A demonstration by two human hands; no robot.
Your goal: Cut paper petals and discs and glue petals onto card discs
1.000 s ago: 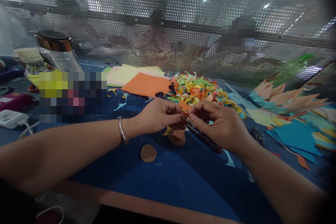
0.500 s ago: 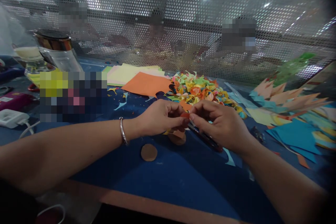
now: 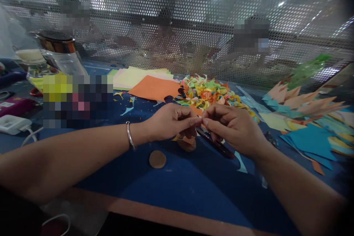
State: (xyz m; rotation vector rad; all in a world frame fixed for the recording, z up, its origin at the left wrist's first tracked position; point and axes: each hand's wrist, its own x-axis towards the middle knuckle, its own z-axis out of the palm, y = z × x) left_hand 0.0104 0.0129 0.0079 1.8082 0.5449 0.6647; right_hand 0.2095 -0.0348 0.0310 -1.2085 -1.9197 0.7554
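Note:
My left hand [image 3: 168, 121] and my right hand [image 3: 233, 127] meet fingertip to fingertip over the blue table [image 3: 177, 180]. Both pinch a small orange paper piece [image 3: 199, 121], which is almost hidden between the fingers. A silver bangle [image 3: 129, 135] sits on my left wrist. Under my right hand lie dark scissors with red trim [image 3: 215, 143]. Two brown paper discs lie below my hands, one [image 3: 157, 159] on its own and one [image 3: 186, 143] tucked under my left fingers. A heap of small folded coloured papers [image 3: 210, 94] lies just beyond my hands.
An orange sheet [image 3: 155, 87] and pale sheets [image 3: 132, 77] lie behind. Cut blue and peach paper shapes [image 3: 304, 118] spread at the right. A jar with a dark lid [image 3: 59, 53], a white charger [image 3: 13, 123] and a pink object [image 3: 13, 105] stand at the left. A perforated metal screen [image 3: 177, 25] closes the back; people sit behind it.
My fingertips have drawn closer together and the orange piece, plainly visible a second ago, is now nearly covered by the pinch. My arms have stayed in place.

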